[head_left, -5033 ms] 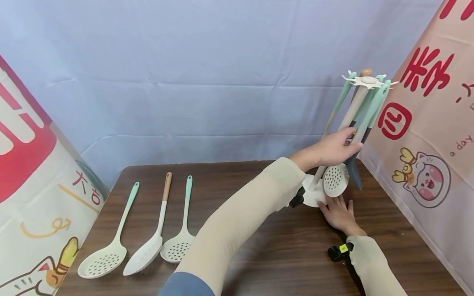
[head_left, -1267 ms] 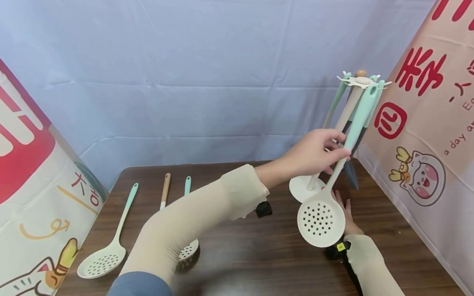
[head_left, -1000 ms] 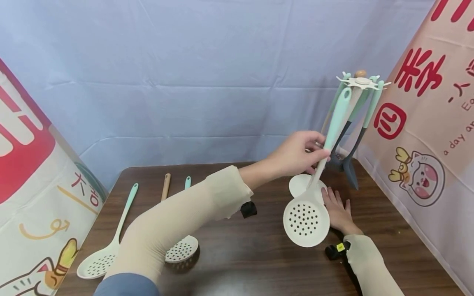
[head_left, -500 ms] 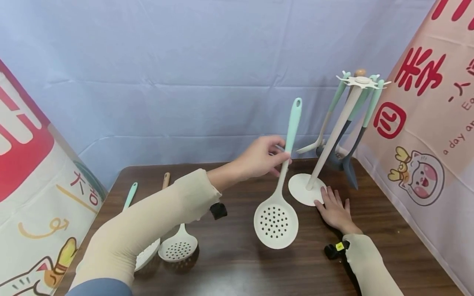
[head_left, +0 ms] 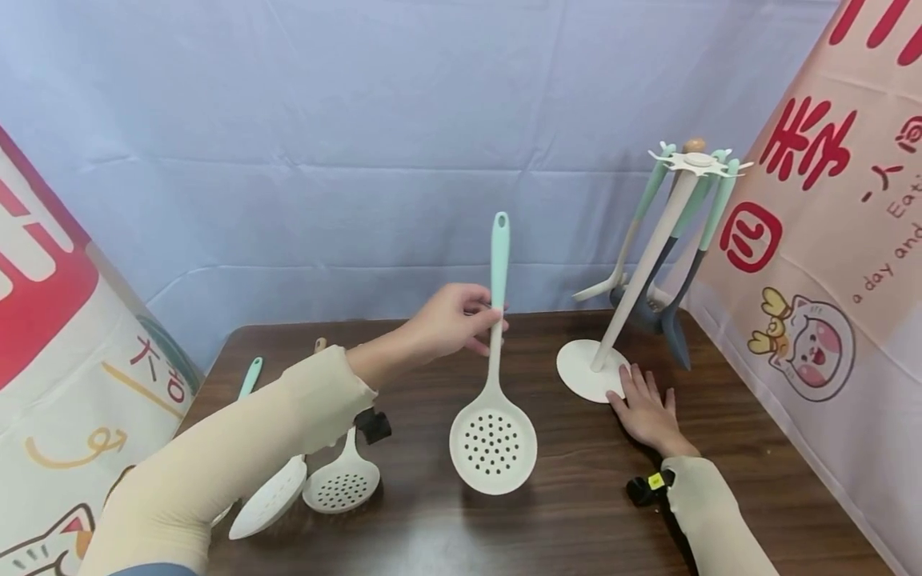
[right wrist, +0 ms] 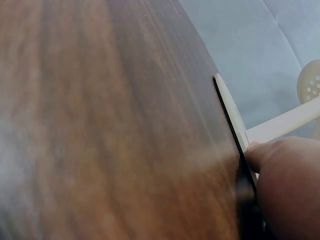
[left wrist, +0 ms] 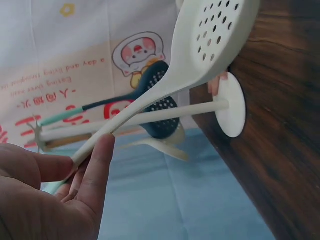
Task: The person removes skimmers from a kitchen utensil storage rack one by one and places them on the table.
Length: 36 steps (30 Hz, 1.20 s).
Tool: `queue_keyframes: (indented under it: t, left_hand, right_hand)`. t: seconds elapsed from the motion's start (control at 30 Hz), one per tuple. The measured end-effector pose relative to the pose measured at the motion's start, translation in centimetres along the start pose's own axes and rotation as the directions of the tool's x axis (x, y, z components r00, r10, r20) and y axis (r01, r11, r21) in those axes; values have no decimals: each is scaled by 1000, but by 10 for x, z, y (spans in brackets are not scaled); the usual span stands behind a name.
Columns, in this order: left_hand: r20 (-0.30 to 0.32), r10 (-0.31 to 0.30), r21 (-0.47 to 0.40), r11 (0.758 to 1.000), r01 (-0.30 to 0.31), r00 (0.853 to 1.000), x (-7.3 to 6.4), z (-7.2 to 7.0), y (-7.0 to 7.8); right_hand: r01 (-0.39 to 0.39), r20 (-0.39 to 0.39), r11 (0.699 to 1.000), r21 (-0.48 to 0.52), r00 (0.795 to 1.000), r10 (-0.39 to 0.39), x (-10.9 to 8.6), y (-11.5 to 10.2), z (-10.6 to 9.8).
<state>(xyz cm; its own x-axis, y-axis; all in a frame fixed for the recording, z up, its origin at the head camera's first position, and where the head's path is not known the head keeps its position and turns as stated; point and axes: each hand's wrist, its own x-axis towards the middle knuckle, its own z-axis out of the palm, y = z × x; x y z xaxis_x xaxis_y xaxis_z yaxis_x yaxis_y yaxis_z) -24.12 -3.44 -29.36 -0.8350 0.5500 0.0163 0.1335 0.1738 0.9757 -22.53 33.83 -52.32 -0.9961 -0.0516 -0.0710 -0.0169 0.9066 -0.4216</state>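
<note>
My left hand [head_left: 448, 322] pinches a white skimmer [head_left: 493, 436] with a mint-green handle, between thumb and fingers where green meets white. The skimmer hangs upright above the table, its round perforated head down. In the left wrist view, thumb and fingers [left wrist: 100, 167] close on the skimmer's shaft [left wrist: 145, 100]. At the right stands a white utensil rack [head_left: 585, 372] with a round base and a hooked top. My right hand [head_left: 648, 412] lies with spread fingers at the base's edge. In the right wrist view, that hand [right wrist: 292, 185] touches the base [right wrist: 231, 107].
Several utensils hang from the rack, including a dark spatula [head_left: 673, 336]. On the left of the wooden table [head_left: 562, 520] lie a perforated ladle [head_left: 342, 484] and a white spoon [head_left: 270, 500]; my left sleeve [head_left: 245, 448] partly covers another utensil with a green handle [head_left: 250, 376].
My left hand has taken the skimmer off the rack and carried it left, toward the middle of the table. The right hand stays at the rack's base.
</note>
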Motion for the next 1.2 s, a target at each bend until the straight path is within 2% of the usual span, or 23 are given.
queue_keyframes:
  t: [0.2,0.5,0.7,0.93,1.2]
  left_hand:
    - [-54,-64,-24,998,63,996,-12,-18,-17]
    - [-67,-142,-30,990,140,988,-24,-31,-39]
    - [-99,-183,-33,983,180,978,-35,-41,-57]
    - [-104,-206,-36,978,203,973,-43,-49,-74]
    - [-115,-255,-46,967,251,960,-48,-51,-99]
  right_hand:
    - [1,7,1000,-1,1000,-1,0,0,1]
    - [7,2,1000,1,1000,-7,-1,1,0]
    - [6,0,1000,7,1000,-6,-2,-2,-1]
    - [2,2,1000,1,1000,-2,-1,-2,-1]
    - [2,-1,1000,5,1000,-2,-1,-1,-1]
